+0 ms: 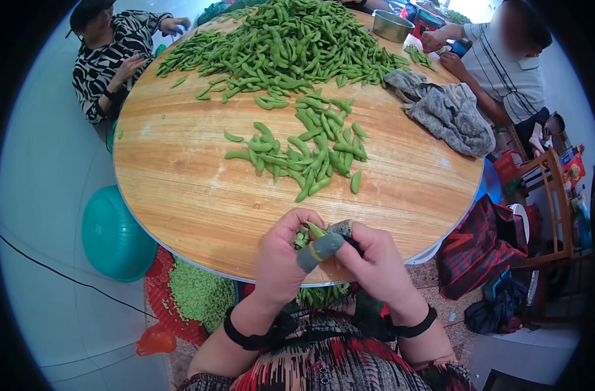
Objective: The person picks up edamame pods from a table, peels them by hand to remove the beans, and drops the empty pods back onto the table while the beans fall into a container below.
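Note:
Over the near table edge, my left hand point(282, 251) and my right hand point(375, 260) are closed together around a green soybean pod point(315, 230). Its tip sticks up between the fingers; the rest is hidden. Several light-green shelled beans point(302, 238) sit inside my left hand's curled fingers. A grey cover point(320, 253) with a yellow band wraps the left thumb, and a dark cover point(340, 227) is on a right finger. Just beyond lies a loose cluster of pods point(320, 153), with a large heap of pods point(291, 39) farther back.
Grey cloths point(447, 117) and a metal pot point(393, 26) stand on the round wooden table point(180, 169). Shelled beans point(203, 293) fill a container below left, by a teal basin point(118, 231). A plaid bag point(483, 244) is at right. Two people sit across, one each side.

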Demonstrator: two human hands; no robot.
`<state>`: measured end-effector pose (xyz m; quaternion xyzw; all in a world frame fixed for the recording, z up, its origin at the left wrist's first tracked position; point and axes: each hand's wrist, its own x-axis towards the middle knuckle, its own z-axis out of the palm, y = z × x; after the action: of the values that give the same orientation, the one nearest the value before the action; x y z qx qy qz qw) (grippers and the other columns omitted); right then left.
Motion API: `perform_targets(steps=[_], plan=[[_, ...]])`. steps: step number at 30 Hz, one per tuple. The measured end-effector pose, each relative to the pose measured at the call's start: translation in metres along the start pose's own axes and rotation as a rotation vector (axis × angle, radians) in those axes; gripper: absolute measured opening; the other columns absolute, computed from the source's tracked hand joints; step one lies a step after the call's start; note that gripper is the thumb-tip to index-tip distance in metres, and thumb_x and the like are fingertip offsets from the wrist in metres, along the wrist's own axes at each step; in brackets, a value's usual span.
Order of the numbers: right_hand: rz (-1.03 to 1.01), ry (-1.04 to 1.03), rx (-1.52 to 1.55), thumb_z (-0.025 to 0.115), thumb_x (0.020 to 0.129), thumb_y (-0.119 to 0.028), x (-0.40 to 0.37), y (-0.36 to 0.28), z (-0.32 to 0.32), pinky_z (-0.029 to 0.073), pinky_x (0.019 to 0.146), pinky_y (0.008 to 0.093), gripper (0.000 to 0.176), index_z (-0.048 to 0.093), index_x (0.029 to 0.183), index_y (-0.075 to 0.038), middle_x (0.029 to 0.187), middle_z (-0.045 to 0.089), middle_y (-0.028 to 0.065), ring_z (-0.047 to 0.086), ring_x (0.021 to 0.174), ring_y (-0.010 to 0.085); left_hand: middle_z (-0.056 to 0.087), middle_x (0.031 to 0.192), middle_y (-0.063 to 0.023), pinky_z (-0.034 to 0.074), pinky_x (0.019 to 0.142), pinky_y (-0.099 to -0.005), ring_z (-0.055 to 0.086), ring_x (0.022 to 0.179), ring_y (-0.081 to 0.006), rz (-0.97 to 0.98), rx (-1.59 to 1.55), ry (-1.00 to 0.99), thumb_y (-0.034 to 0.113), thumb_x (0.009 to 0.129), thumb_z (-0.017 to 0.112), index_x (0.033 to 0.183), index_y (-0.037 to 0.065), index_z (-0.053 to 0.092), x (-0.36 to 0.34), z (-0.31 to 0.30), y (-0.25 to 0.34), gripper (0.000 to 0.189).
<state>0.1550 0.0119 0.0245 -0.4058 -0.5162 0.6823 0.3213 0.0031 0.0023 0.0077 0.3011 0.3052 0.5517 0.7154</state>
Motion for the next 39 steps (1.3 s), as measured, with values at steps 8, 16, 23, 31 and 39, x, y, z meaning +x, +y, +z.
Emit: perform_targets(steps=[8, 16, 23, 31, 39], plan=[[0.129, 0.073, 0.101, 0.053, 0.089, -0.022, 0.01, -0.005, -0.016, 0.03, 0.041, 0.0205, 0.022, 0.055, 0.076, -0.005, 0.06, 0.052, -0.0023, 0.04, 0.045, 0.0046, 0.058, 0.087, -0.0025, 0.035, 0.053, -0.0122, 0.05, 0.07, -0.0044, 0.069, 0.15, 0.108, -0.009, 0.076, 0.053, 0.103, -0.001, 0.058, 0.001, -0.007, -0.003, 0.029], [-0.12, 0.483, -1.42, 0.061, 0.081, -0.029, 0.054, -0.019, -0.042, 0.046, 0.057, 0.0458, 0.03, 0.052, 0.073, -0.001, 0.065, 0.059, 0.0202, 0.06, 0.064, 0.0361, 0.056, 0.085, -0.0008, 0.035, 0.052, -0.0144, 0.048, 0.067, -0.0049, 0.246, 0.826, -0.273, -0.008, 0.078, 0.052, 0.106, 0.001, 0.062, 0.001, -0.003, -0.006, 0.031], [-0.332, 0.337, -0.894, 0.063, 0.08, -0.018, 0.015, -0.014, -0.032, 0.047, 0.055, 0.0339, 0.023, 0.056, 0.089, 0.002, 0.066, 0.061, 0.0146, 0.06, 0.059, 0.026, 0.054, 0.081, -0.0005, 0.031, 0.046, -0.0144, 0.044, 0.057, -0.0033, -0.017, 0.034, 0.121, 0.003, 0.08, 0.062, 0.113, -0.001, 0.056, -0.002, 0.006, 0.0, 0.034], [0.109, -0.051, 0.085, 0.042, 0.096, -0.019, -0.007, -0.018, -0.011, 0.03, 0.047, 0.0171, 0.023, 0.052, 0.081, -0.005, 0.067, 0.049, -0.0036, 0.039, 0.054, 0.0023, 0.062, 0.089, -0.0078, 0.03, 0.042, -0.0131, 0.049, 0.058, -0.0033, -0.002, -0.058, 0.156, 0.004, 0.082, 0.06, 0.099, 0.0, 0.059, -0.003, -0.007, -0.004, 0.018], [0.117, -0.114, 0.173, 0.043, 0.096, -0.017, -0.007, -0.006, -0.014, 0.029, 0.044, 0.0177, 0.021, 0.053, 0.083, -0.003, 0.067, 0.05, -0.002, 0.037, 0.05, 0.003, 0.062, 0.09, -0.0046, 0.033, 0.047, -0.0125, 0.051, 0.063, -0.0036, 0.072, 0.133, 0.138, 0.006, 0.077, 0.067, 0.094, 0.002, 0.06, -0.003, -0.006, -0.006, 0.019]])
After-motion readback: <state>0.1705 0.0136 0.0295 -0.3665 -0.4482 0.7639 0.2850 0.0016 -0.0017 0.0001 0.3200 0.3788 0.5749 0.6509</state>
